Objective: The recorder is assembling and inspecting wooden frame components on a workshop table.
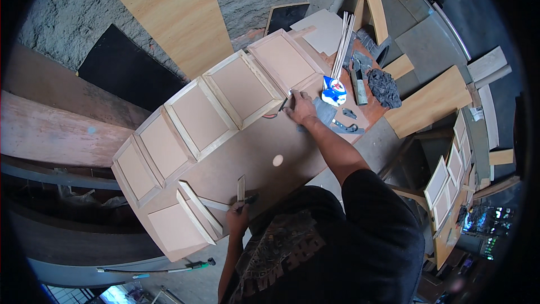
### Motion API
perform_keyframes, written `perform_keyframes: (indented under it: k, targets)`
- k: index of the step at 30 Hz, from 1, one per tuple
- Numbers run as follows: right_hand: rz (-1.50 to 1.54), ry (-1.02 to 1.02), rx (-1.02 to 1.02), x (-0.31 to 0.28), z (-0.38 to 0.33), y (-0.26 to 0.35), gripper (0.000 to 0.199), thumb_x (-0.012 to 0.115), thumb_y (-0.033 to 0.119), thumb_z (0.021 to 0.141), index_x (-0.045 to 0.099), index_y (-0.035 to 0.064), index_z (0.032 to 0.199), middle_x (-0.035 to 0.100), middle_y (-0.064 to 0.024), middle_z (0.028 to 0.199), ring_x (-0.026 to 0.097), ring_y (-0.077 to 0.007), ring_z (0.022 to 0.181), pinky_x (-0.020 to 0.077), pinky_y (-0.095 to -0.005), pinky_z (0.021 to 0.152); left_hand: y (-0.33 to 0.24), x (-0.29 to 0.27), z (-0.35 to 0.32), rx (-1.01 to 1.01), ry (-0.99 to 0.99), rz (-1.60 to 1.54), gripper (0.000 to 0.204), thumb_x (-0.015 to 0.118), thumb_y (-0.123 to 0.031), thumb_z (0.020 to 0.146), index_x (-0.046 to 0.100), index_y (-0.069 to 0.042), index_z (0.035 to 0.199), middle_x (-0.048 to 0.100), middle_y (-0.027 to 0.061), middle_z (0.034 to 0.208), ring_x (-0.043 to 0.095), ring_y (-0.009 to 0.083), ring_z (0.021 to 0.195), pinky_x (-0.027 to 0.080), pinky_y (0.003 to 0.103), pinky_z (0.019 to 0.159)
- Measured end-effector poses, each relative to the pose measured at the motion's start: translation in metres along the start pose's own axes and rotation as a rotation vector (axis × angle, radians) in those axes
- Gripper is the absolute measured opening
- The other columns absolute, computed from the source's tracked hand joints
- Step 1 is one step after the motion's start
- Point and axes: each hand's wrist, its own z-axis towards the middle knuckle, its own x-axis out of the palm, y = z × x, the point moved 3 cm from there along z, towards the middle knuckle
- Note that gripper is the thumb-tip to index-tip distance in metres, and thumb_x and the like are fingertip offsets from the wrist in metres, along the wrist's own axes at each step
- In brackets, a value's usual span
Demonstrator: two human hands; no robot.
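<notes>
My left hand point(238, 220), low on the workbench near my body, is closed around a narrow, light strip point(241, 187) with a slanted tip. A dark piece point(251, 198) pokes out beside those fingers; its kind is unclear. Farther off, my right hand point(301, 107) has its fingers bent together at the lower corner of a framed panel point(286, 62). Something small and dark shows by the fingertips, too hidden to name. Several pale panels edged with wooden strips, such as the middle panel point(201, 114), form a row along the bench's far side.
Two loose strips point(199, 208) lie by a bare panel point(174, 228) at left. Right of my right hand are a blue-and-white can point(334, 91), thin sticks point(342, 45), a grey tube point(359, 87), a crumpled dark cloth point(384, 88) and a dark-handled tool point(347, 128).
</notes>
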Motion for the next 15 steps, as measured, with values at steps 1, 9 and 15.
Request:
perform_keyframes:
  k: [1, 9, 15]
  targets:
    - [0.005, 0.005, 0.004, -0.001, 0.001, 0.000, 0.085, 0.085, 0.036, 0.084, 0.044, 0.0157, 0.156, 0.054, -0.0226, 0.147, 0.051, -0.0447, 0.138, 0.0438, -0.0493, 0.117, -0.002, 0.000, 0.000, 0.003, -0.002, 0.000, 0.021, 0.075, -0.018, 0.095, 0.078, 0.001, 0.105, 0.075, 0.0103, 0.081, 0.066, 0.0138, 0.074, 0.052, 0.034, 0.070]
    - [0.031, -0.022, 0.012, 0.005, 0.007, -0.005, 0.084, 0.083, 0.035, 0.084, 0.043, 0.0190, 0.155, 0.053, -0.0194, 0.146, 0.050, -0.0422, 0.139, 0.0479, -0.0532, 0.113, 0.003, 0.001, 0.001, 0.009, -0.014, -0.029, 0.019, 0.076, -0.016, 0.095, 0.078, 0.001, 0.102, 0.075, 0.0063, 0.084, 0.065, 0.0125, 0.078, 0.052, 0.032, 0.074]
    - [0.010, -0.008, -0.002, 0.000, 0.000, -0.001, 0.083, 0.085, 0.036, 0.083, 0.046, 0.0119, 0.152, 0.055, -0.0233, 0.145, 0.051, -0.0456, 0.137, 0.0434, -0.0488, 0.117, 0.013, 0.003, 0.004, 0.019, -0.019, -0.021, 0.023, 0.076, -0.019, 0.094, 0.078, 0.002, 0.103, 0.077, 0.0136, 0.084, 0.071, 0.0170, 0.078, 0.054, 0.035, 0.074]
